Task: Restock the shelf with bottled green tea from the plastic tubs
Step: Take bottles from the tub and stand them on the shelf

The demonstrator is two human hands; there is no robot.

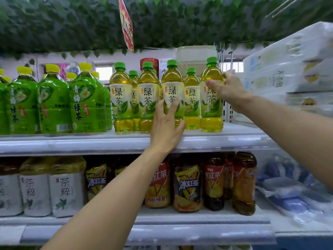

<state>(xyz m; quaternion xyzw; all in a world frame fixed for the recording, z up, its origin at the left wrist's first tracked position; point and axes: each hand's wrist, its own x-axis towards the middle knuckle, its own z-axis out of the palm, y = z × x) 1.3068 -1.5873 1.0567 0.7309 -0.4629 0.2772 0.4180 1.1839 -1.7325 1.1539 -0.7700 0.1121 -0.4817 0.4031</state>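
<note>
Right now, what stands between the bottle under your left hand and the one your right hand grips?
One green tea bottle, set slightly further back on the upper shelf, stands between them in the head view.

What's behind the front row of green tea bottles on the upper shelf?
Behind the front row of green tea bottles, two more green-capped bottles show through the gaps. How far that second row runs is hidden by the front bottles and the left hand.
</note>
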